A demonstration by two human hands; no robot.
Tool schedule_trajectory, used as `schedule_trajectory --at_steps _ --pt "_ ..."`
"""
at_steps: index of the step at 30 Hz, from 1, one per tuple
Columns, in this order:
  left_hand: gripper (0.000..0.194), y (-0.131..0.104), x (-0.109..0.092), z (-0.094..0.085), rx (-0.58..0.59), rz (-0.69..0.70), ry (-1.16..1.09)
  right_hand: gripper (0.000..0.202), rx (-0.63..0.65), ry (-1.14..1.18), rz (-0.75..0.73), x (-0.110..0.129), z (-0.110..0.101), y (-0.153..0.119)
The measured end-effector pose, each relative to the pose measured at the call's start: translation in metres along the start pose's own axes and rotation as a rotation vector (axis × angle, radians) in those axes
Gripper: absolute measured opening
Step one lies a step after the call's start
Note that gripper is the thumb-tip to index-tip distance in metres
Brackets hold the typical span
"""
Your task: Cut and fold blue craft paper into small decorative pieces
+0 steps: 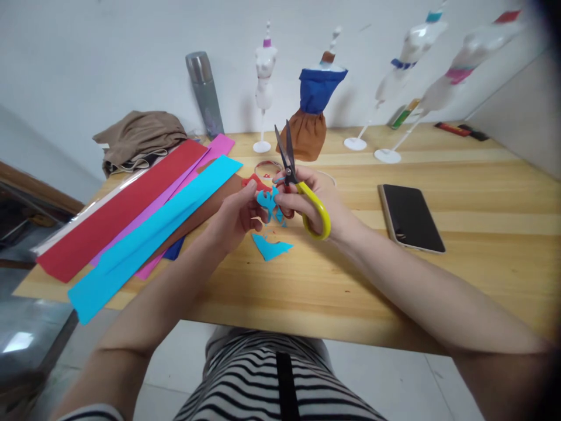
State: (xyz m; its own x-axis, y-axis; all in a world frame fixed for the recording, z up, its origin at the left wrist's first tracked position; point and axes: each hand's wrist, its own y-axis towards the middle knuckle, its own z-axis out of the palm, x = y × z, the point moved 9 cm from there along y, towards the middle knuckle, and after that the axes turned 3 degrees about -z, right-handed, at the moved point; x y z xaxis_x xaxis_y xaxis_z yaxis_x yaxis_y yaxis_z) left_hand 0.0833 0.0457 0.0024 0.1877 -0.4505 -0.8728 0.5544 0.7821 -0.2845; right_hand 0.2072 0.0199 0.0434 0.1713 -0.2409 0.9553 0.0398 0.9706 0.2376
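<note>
Scissors [288, 171] with yellow handles rest in our right hand [319, 193], blades parted and pointing away from us, above the wooden table [482, 280]. Between our two hands, near the middle of the table, is a small blue cutout [266, 200]: our left hand [239, 215] pinches it from one side with thumb and fingers, while our right thumb and fingers meet its other edge. A red scrap [256, 182] shows beside our left thumb; we cannot tell whether it is joined to the blue. Just below our fingers, a blue offcut [270, 248] lies on the wood. To our left, long strips overlap at a slant, a red strip [123, 210] and a light blue strip [162, 225] among them, with folded brown cloth [144, 134] behind and a flask [205, 96] near the wall. Along the back we count four mannequins [265, 88], one wearing a dark blue top [319, 89] and a brown skirt [302, 135], the others with bands at neck or waist. To our right, a phone [412, 216] lies face up, its screen dark.
</note>
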Motion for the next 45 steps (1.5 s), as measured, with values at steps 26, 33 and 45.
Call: schedule_trajectory --at_steps 26,33,45 --pt "0.046 -0.005 0.025 -0.016 -0.002 -0.009 0.128 0.043 0.101 -0.041 0.093 -0.020 0.006 -0.001" --pt "0.048 -0.009 0.023 -0.018 -0.029 0.015 0.166 0.038 0.063 -0.100 0.064 -0.016 0.001 -0.004" --pt "0.044 -0.010 0.018 -0.018 -0.011 0.010 0.085 0.035 0.046 -0.121 0.043 -0.016 -0.003 -0.006"
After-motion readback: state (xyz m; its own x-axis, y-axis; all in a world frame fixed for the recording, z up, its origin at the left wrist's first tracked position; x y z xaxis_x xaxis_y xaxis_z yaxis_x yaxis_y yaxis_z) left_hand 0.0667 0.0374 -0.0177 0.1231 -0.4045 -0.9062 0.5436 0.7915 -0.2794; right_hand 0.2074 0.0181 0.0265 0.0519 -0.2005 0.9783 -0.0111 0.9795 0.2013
